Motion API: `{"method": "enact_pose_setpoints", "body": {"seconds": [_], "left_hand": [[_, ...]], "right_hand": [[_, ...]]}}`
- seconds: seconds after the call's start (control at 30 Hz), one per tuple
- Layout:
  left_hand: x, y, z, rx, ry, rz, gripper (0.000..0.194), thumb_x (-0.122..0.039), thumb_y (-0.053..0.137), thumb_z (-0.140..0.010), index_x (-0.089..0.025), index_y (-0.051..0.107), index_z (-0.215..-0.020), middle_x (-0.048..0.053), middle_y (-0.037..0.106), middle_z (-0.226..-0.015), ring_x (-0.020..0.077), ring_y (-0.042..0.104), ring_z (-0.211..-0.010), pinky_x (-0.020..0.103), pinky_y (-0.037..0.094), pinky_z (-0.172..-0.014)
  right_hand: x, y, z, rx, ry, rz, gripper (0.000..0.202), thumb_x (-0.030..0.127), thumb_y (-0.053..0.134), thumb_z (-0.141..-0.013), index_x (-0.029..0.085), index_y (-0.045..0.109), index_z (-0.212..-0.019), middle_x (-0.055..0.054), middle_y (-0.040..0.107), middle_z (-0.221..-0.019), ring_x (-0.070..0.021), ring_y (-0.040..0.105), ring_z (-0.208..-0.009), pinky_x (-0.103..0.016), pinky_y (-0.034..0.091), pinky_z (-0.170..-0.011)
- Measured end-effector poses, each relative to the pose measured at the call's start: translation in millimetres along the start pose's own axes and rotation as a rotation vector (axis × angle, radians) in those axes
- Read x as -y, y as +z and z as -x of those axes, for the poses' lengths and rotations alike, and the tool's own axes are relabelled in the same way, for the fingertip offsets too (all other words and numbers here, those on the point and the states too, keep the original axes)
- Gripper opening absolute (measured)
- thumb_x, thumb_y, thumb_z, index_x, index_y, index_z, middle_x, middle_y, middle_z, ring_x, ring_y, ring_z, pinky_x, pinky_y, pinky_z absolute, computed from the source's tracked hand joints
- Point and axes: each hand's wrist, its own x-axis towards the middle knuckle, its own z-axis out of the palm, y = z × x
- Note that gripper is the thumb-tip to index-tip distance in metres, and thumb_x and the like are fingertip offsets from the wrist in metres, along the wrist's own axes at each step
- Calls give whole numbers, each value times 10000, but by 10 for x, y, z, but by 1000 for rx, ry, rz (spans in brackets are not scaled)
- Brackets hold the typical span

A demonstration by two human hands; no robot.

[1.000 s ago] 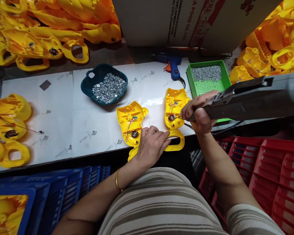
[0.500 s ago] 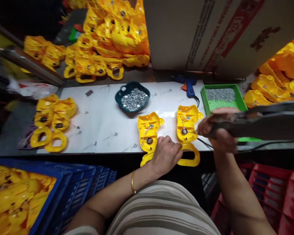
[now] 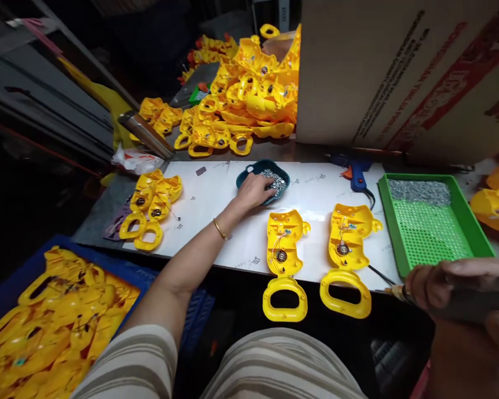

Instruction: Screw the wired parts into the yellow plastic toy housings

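Observation:
My left hand [image 3: 254, 191] reaches into a dark teal bowl [image 3: 243, 177] of small shiny metal pieces [image 3: 278, 180]. Its fingers are bent together with the tips down among the pieces; whatever they pinch is too small to make out. At the right, my right hand [image 3: 432, 285] wraps around a dark electric screwdriver [image 3: 469, 302], blurred, its thin bit pointing left. Between the hands, two yellow plastic shell halves [image 3: 285, 235] [image 3: 349, 227] lie hollow side up, with wires and a round metal part inside. Their loop handles [image 3: 285, 316] [image 3: 345, 311] stick out past the table's front edge.
A green perforated tray [image 3: 436, 238] with grey small parts stands right, near a blue glue gun [image 3: 357, 177]. More yellow shells [image 3: 158, 191] sit left, heaped behind [image 3: 270, 105], and in a blue crate [image 3: 137, 277]. A large cardboard box [image 3: 349, 66] stands at the back.
My left hand has left the yellow shells and gone into the bowl. My right hand has drawn the screwdriver away from the right shell, toward me. The view has shifted.

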Motion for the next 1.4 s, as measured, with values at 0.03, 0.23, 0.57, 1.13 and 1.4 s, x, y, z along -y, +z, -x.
{"method": "enact_pose_setpoints", "body": {"seconds": [0.03, 0.23, 0.57, 1.13, 1.4], "left_hand": [[50, 27, -56, 26, -6, 36, 273, -294, 613, -863, -176, 751, -1067, 114, 737, -1012, 267, 634, -933, 354, 433, -818], [109, 145, -82, -61, -86, 59, 302, -382, 591, -882, -187, 769, -1029, 80, 750, -982, 224, 646, -884, 315, 422, -782], [-145, 110, 206, -494, -47, 510, 170, -347, 736, -774, -226, 768, -889, 1, 758, -837, 151, 679, -733, 311, 559, -754], [-1437, 754, 1547, -27, 169, 1125, 297, -255, 689, -855, -170, 697, -1139, 52, 764, -1007, 165, 748, -845, 264, 626, -836], [-1420, 743, 1548, -25, 212, 1090, 334, -228, 667, -868, -193, 671, -1200, 47, 764, -1010, 167, 748, -854, 273, 629, -827]], "right_hand": [[33, 35, 17, 11, -51, -6, 214, 383, 669, -773, 247, 709, -933, 34, 515, -439, -142, 440, -294, -297, 384, -292], [119, 71, -1, 0, -186, -45, 306, 396, 629, -760, 179, 661, -974, 27, 517, -536, -140, 507, -404, -275, 401, -354], [98, 84, 48, 20, -214, -88, 301, 369, 607, -789, 168, 648, -1010, 27, 501, -553, -124, 462, -392, -258, 373, -345], [206, 523, -57, 67, -205, -112, 229, 484, 589, -844, 262, 569, -895, 65, 469, -510, -107, 435, -342, -262, 410, -353], [99, 604, -49, 19, -216, -108, 216, 484, 574, -832, 282, 573, -908, 68, 451, -481, -116, 392, -325, -261, 362, -332]]}}
